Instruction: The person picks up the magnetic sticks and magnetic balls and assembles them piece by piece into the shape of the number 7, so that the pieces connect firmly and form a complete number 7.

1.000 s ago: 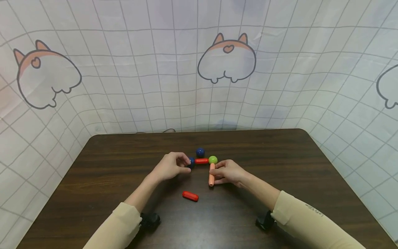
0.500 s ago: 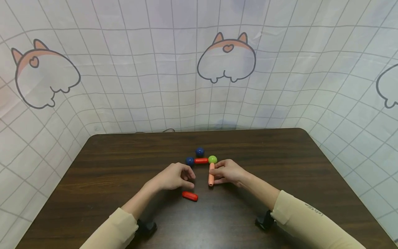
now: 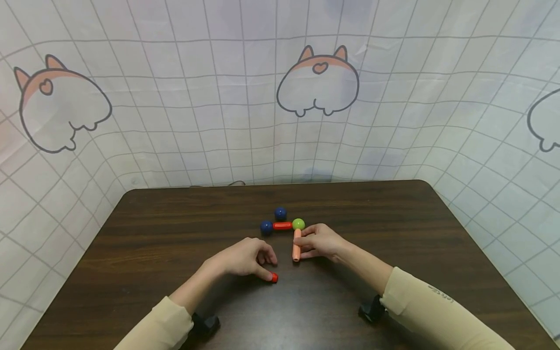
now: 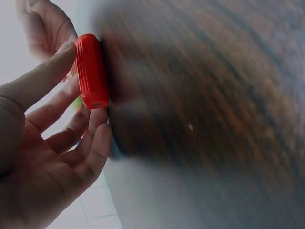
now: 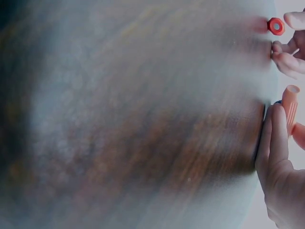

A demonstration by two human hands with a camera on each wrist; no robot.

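Observation:
My left hand (image 3: 251,257) hovers around a short red rod (image 4: 90,71) with ridged sides that lies on the table. Its thumb is right at the rod, while the other fingers are spread on the far side, apart from it in the right wrist view. Between thumb and fingers, my right hand (image 3: 323,243) pinches a peach-coloured rod (image 3: 297,245). The far end of that rod meets a green ball (image 3: 298,224). A second red rod (image 3: 282,226) runs from the green ball to a dark blue ball (image 3: 266,227).
Another dark blue ball (image 3: 280,214) sits just behind the joined pieces. All lie on a dark wood-grain table (image 3: 372,209). A white gridded cloth (image 3: 210,97) with cartoon drawings hangs behind and at both sides.
My left hand has left the blue ball and come back toward me, down to the loose red rod. The right hand keeps its hold on the peach-coloured rod in place.

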